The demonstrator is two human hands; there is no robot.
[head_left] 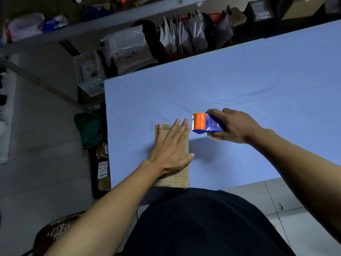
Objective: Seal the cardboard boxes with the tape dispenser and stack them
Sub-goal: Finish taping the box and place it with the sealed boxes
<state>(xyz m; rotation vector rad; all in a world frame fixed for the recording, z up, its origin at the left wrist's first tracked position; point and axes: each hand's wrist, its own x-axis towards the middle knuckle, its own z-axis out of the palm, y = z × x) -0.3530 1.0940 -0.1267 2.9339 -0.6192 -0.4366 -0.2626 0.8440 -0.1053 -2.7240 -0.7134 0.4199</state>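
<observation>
Cardboard box (177, 174) under flat L hand (170, 150) – R hand (234, 126) round tape dispenser (206, 123)

Left hand (170, 150) presses flat on the cardboard box (177, 174); right hand (233, 126) grips the tape dispenser (204, 124).

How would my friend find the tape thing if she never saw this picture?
Start at the big pale blue table and look near its front left, where a flat brown cardboard box lies under the left hand. Just right of the box's far end, the right hand grips the blue plastic tape dispenser with an orange front. It is the only bright orange and blue thing on the table.
</observation>
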